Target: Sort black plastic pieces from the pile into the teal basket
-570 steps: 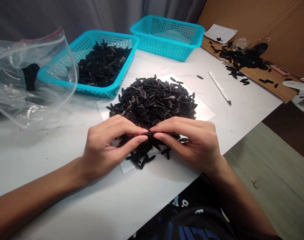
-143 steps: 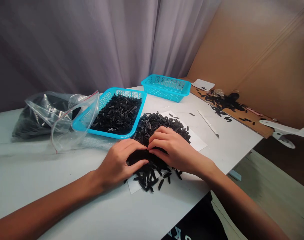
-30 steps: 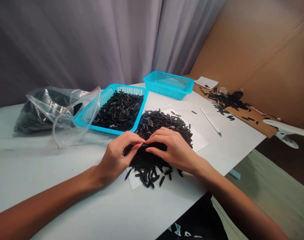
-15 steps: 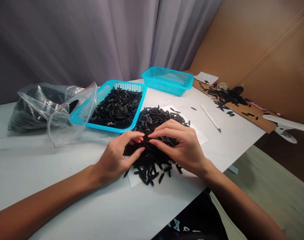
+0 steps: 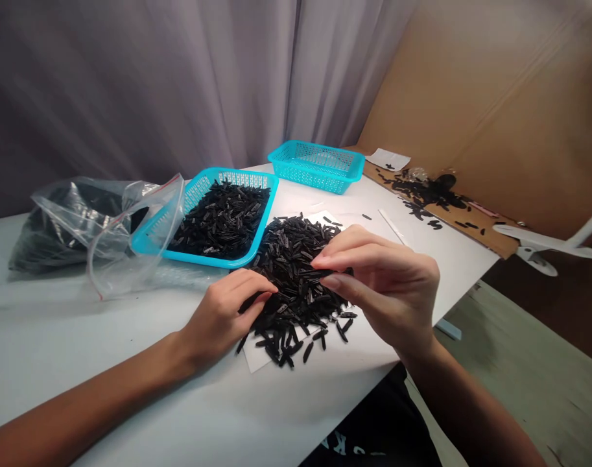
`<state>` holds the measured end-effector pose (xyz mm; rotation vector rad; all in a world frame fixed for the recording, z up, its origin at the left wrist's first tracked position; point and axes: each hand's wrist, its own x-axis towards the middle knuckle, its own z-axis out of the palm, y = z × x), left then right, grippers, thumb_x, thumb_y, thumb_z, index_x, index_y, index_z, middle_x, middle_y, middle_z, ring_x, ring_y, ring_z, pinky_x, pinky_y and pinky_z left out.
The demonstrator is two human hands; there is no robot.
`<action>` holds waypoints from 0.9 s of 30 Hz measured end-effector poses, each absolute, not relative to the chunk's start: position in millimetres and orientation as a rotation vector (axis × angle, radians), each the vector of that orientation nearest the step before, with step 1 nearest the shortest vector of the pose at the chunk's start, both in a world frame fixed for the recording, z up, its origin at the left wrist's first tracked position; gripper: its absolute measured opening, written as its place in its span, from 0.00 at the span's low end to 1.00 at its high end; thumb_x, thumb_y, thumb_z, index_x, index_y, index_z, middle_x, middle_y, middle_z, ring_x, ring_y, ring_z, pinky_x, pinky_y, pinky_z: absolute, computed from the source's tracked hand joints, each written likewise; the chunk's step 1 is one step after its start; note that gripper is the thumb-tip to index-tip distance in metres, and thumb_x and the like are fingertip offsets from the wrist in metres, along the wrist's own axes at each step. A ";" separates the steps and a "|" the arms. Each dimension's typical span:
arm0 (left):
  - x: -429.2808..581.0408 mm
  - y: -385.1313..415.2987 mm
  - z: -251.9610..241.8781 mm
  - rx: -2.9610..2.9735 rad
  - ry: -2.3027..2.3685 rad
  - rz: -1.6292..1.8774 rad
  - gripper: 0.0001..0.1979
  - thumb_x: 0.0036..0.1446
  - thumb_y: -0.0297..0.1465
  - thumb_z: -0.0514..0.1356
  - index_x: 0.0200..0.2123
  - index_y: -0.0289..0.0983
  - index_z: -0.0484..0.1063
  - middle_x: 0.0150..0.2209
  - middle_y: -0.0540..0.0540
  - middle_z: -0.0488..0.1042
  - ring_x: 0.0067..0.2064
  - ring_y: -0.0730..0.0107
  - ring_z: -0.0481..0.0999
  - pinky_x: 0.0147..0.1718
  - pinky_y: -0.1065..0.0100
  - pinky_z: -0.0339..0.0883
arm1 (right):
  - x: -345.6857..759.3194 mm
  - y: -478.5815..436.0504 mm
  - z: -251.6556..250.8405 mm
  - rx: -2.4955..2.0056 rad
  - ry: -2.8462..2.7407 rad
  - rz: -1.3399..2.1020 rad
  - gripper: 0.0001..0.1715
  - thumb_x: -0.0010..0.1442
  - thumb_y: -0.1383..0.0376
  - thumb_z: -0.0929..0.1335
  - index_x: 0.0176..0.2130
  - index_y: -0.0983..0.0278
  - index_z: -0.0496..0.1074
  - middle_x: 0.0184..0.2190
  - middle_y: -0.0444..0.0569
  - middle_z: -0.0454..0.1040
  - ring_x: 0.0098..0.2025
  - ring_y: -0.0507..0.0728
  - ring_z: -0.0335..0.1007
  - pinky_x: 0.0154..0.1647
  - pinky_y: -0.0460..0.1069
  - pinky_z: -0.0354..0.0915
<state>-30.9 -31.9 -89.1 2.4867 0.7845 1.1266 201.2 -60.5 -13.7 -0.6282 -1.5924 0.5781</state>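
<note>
A heap of small, narrow black pieces [image 5: 296, 259] lies on a white sheet [image 5: 257, 360] on the table. My right hand [image 5: 388, 285] is raised over the heap's right side, thumb and fingertips pinched on what looks like one black piece [image 5: 343, 272]. At the heap's left edge, my left hand [image 5: 227, 311] has thumb and fingers closed together against the pieces; whatever lies between its fingertips is hidden. Behind my left hand stands a blue plastic basket [image 5: 218, 262] filled with more of these black pieces.
A clear zip bag [image 5: 72, 220] with dark contents leans by the filled basket. A second blue basket [image 5: 315, 175] stands farther back. A thin white tool [image 5: 390, 224] lies to the right. Black scraps [image 5: 422, 194] cover a cardboard strip near a white clamp arm [image 5: 543, 243].
My right hand has lifted away from my left and moved right, toward the camera. My left hand's fingers have closed at the heap. The view has shifted slightly.
</note>
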 end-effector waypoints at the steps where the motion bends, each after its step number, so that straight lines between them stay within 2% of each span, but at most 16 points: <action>1: -30.9 -32.0 -89.3 2.485 0.783 1.140 0.08 0.65 0.20 0.62 0.44 0.37 0.75 0.39 0.47 0.80 0.42 0.69 0.79 0.43 0.69 0.73 | 200.8 -60.8 -12.8 -0.623 -1.579 0.571 0.17 0.57 0.77 0.77 0.41 0.57 0.86 0.34 0.47 0.84 0.36 0.56 0.76 0.35 0.52 0.69; 11: -29.9 -31.1 -88.5 2.498 0.743 1.196 0.09 0.65 0.19 0.62 0.44 0.37 0.75 0.39 0.47 0.79 0.41 0.72 0.80 0.43 0.73 0.73 | 200.2 -62.2 -5.2 -0.628 -1.508 0.522 0.18 0.57 0.78 0.77 0.41 0.56 0.86 0.34 0.45 0.83 0.36 0.55 0.75 0.34 0.52 0.67; 27: -29.0 -30.5 -89.7 2.506 0.736 1.161 0.07 0.65 0.21 0.63 0.43 0.38 0.75 0.39 0.48 0.79 0.41 0.72 0.79 0.42 0.72 0.73 | 199.6 -63.3 -0.5 -0.637 -1.490 0.510 0.14 0.58 0.76 0.76 0.40 0.58 0.85 0.33 0.44 0.82 0.34 0.53 0.73 0.33 0.51 0.66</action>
